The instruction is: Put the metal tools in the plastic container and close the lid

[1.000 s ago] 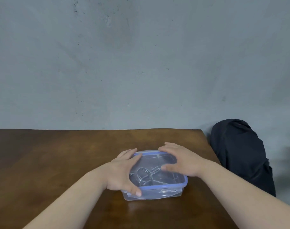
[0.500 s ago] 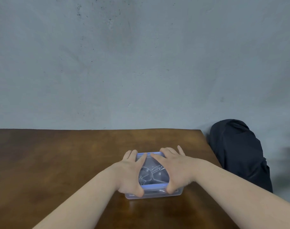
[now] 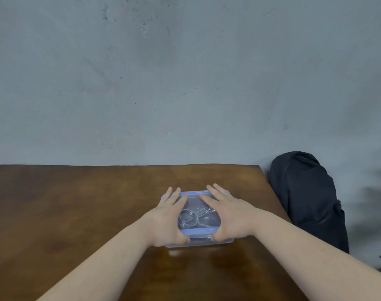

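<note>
The plastic container (image 3: 199, 241) sits on the brown tabletop (image 3: 76, 213), right of centre and toward the near edge, with its clear, blue-rimmed lid (image 3: 195, 197) lying on top. Through the lid the metal tools (image 3: 192, 216) show inside: wire rings on the left and thin rods running toward 3 o'clock. The left hand (image 3: 166, 220) lies flat over the lid's 9 o'clock side, fingers spread toward 12 o'clock, thumb hooked over the near rim at 6 o'clock. The right hand (image 3: 230, 216) mirrors it on the 3 o'clock side, fingers splayed, thumb pressed on the near rim. Beyond the tabletop's right edge, a black bag (image 3: 304, 198) leans against the grey wall (image 3: 185, 83)
</note>
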A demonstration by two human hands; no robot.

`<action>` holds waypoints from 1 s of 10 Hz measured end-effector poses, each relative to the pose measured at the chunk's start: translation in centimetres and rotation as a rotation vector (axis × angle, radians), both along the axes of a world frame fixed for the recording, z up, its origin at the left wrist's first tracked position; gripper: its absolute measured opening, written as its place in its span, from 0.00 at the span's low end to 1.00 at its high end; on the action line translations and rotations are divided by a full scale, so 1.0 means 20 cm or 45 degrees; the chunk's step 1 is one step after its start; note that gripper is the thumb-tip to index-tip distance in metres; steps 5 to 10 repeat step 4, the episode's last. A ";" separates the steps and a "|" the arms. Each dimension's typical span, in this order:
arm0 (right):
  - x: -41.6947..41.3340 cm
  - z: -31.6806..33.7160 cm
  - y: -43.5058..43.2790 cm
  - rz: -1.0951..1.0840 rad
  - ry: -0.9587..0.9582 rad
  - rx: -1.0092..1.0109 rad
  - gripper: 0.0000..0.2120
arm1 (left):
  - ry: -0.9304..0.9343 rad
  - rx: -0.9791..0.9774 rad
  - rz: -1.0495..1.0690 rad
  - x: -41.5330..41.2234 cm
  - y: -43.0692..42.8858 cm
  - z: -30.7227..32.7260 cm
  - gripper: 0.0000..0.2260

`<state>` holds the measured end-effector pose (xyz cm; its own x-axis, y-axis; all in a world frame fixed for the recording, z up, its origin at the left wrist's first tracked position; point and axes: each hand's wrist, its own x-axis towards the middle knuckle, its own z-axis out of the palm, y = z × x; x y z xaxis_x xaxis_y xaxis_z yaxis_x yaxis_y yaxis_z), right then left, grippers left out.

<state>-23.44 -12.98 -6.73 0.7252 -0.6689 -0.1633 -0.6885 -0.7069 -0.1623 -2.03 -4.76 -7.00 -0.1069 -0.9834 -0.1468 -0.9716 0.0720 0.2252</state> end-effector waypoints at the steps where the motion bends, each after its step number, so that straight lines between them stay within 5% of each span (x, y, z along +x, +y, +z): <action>1: -0.03 0.00 0.03 -0.028 -0.082 0.096 0.59 | 0.120 -0.013 0.020 0.01 0.03 0.00 0.58; 2: -0.10 0.05 0.05 -0.065 -0.173 0.183 0.54 | 0.192 0.019 0.023 0.04 0.05 0.05 0.63; 3: -0.15 0.15 0.05 -0.125 -0.329 0.212 0.38 | 0.407 -0.086 0.092 0.05 0.05 0.17 0.50; 4: -0.18 0.29 0.06 -0.251 -0.593 0.300 0.23 | 0.752 -0.187 0.148 0.05 0.02 0.29 0.24; 10: -0.18 0.29 0.06 -0.251 -0.593 0.300 0.23 | 0.752 -0.187 0.148 0.05 0.02 0.29 0.24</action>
